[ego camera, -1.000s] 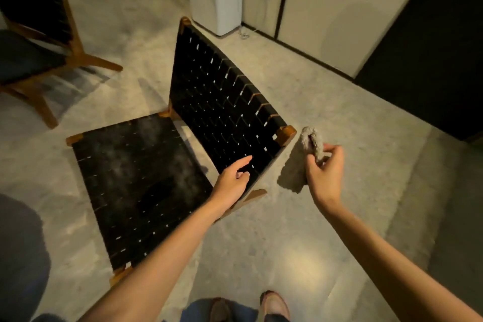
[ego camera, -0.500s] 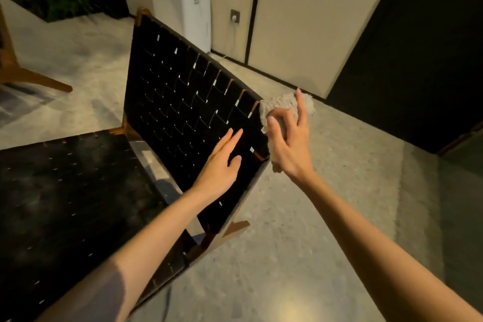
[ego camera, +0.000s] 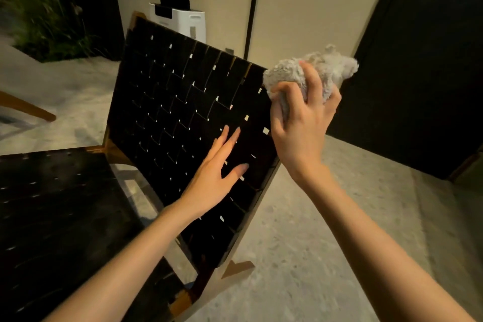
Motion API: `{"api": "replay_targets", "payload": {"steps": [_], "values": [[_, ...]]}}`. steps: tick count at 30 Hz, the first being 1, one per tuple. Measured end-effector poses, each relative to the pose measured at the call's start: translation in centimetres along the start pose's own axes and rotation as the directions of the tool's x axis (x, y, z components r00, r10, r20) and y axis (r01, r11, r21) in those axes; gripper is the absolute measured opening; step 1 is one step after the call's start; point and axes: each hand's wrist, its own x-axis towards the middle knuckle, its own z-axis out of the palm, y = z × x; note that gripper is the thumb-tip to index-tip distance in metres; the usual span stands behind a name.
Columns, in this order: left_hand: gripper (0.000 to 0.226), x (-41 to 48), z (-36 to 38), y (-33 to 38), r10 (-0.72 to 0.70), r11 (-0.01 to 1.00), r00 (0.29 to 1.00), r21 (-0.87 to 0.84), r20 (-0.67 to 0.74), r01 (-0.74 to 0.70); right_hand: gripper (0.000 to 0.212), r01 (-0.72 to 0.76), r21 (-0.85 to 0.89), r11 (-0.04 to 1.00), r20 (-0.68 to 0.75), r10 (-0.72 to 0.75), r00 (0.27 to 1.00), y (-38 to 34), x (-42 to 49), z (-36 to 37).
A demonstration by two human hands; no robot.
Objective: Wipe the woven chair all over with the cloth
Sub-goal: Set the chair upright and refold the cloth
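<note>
Woven chair [ego camera: 167,102]: black straps woven on a wooden frame; stood on the floor [ego camera: 313,243].
Backrest [ego camera: 183,81]: tilted back, in the middle of the view.
Seat [ego camera: 52,204]: dark weave, at the lower left.
Cloth [ego camera: 321,68]: pale grey, bunched into a ball; sat at the top right corner of the backrest, touching its edge.
Right hand [ego camera: 303,123]: gripped the cloth; fingers [ego camera: 312,81] curled round it and clamped on the bundle.
Left hand [ego camera: 214,178]: lay flat on the backrest weave, below and left of the cloth; fingers [ego camera: 231,137] straight, slightly apart, holding nothing.
White appliance [ego camera: 188,21]: stood behind the backrest, near the pale wall; only its upper part showed.
Plant [ego camera: 39,21]: grassy, in the upper left corner.
Wooden leg [ego camera: 26,107]: at the left edge, on the floor; what it belonged to was out of view.
</note>
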Motion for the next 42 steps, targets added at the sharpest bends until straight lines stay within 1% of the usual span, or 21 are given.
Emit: {"api": "replay_targets", "payload": {"steps": [3,5,6,8,10,13,17,19,21,23,25,26,29,31,34,36,38,40,42], "values": [[0.065,-0.2,-0.2,-1.3,0.036,0.999,0.999,0.031,-0.016,-0.035,0.020,0.185,-0.214,0.959,0.141,-0.157,0.978,0.4,1.0,-0.7],[0.063,-0.3,-0.4,-1.9,0.041,0.999,0.998,0.034,-0.037,-0.039,0.023,0.324,-0.332,0.886,0.271,-0.239,0.932,0.5,1.7,-1.2],[0.061,-0.4,-0.5,-2.2,0.037,0.998,0.998,0.042,-0.056,-0.035,0.024,0.381,-0.372,0.847,0.330,-0.264,0.907,0.5,2.0,-1.5],[0.057,-0.8,-0.8,-2.8,0.019,0.996,0.993,0.087,-0.114,-0.009,0.025,0.474,-0.389,0.790,0.406,-0.315,0.858,0.6,2.7,-2.1],[0.054,-2.2,-0.9,-3.9,-0.009,0.991,0.985,0.132,-0.174,0.032,0.025,0.565,-0.356,0.744,0.466,-0.383,0.798,0.3,2.7,-2.5],[0.054,-5.0,-0.8,-5.5,-0.064,0.980,0.981,0.171,-0.185,0.097,0.023,0.662,-0.267,0.700,0.550,-0.453,0.701,-0.3,0.6,-2.3],[0.054,-9.3,-1.4,-7.6,-0.127,0.921,0.979,0.349,-0.159,0.176,0.024,0.677,-0.126,0.726,0.614,-0.479,0.628,-1.1,-3.6,-1.2],[0.053,-11.6,-1.8,-8.9,-0.155,0.883,0.975,0.420,-0.158,0.209,0.029,0.688,-0.045,0.724,0.644,-0.506,0.574,-1.6,-6.3,-0.3],[0.051,-14.1,-1.7,-10.3,-0.202,0.814,0.966,0.520,-0.164,0.259,0.039,0.706,0.018,0.708,0.709,-0.507,0.490,-2.4,-10.0,0.9],[0.050,-16.4,-1.2,-11.4,-0.269,0.692,0.946,0.646,-0.184,0.322,0.051,0.700,0.059,0.712,0.782,-0.468,0.411,-3.3,-14.3,2.0],[0.050,-18.2,-0.7,-12.4,-0.339,0.591,0.918,0.712,-0.207,0.379,0.062,0.688,0.102,0.719,0.825,-0.448,0.345,-4.0,-17.8,3.0],[0.050,-18.9,-0.6,-12.8,-0.376,0.559,0.903,0.726,-0.209,0.401,0.062,0.686,0.124,0.717,0.833,-0.451,0.320,-4.3,-19.1,3.5],[0.050,-20.7,-0.6,-13.9,-0.490,0.483,0.850,0.751,-0.194,0.450,0.052,0.680,0.178,0.711,0.850,-0.459,0.258,-5.1,-21.5,4.4],[0.051,-21.4,-0.5,-14.2,-0.533,0.452,0.825,0.762,-0.186,0.464,0.044,0.710,0.168,0.684,0.858,-0.456,0.236,-5.3,-22.1,4.8],[0.054,-21.5,-1.1,-14.2,-0.573,0.452,0.801,0.749,-0.172,0.484,0.040,0.807,0.077,0.586,0.879,-0.421,0.222,-5.8,-21.5,5.3],[0.055,-21.4,-1.3,-14.1,-0.596,0.437,0.785,0.752,-0.170,0.494,0.042,0.829,0.019,0.559,0.880,-0.402,0.251,-6.1,-20.5,5.3],[0.056,-21.5,-1.3,-14.0,-0.602,0.403,0.774,0.762,-0.197,0.507,0.041,0.825,-0.037,0.564,0.864,-0.397,0.310,-5.8,-19.5,5.3],[0.055,-21.5,-1.2,-13.9,-0.599,0.383,0.770,0.767,-0.218,0.515,0.038,0.809,-0.063,0.584,0.845,-0.400,0.354,-5.7,-18.1,5.0],[0.055,-21.5,-1.3,-13.9,-0.598,0.382,0.770,0.764,-0.225,0.520,0.033,0.816,-0.096,0.570,0.823,-0.415,0.387,-5.6,-16.2,4.4]]}}
